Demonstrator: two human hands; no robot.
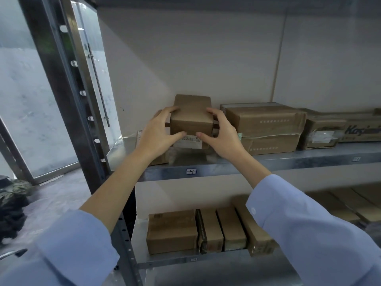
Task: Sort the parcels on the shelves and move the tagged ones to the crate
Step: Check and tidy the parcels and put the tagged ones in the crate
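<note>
Two shelves of dull galvanised steel fill our view, the upper shelf [268,165] and the lower shelf [165,263], both smooth and faintly mottled. On the upper one, to the right, two flat stacked cartons [266,120] show brown card wrinkled under glossy tape, with a long printed carton [362,129] beyond them. On the lower one, a row of four plain rectangular parcels [210,230] stands side by side.

At the left of the upper shelf is the small parcel [191,117], a blocky box of matte brown cardboard with crisp edges. It is over a flatter labelled parcel [189,142] with a white sticker; whether they touch we cannot tell.

Our left hand [156,131] and right hand [222,135] grip the small parcel from either side, fingers curled over its top corners and thumbs pressed on its lower front edge.
</note>
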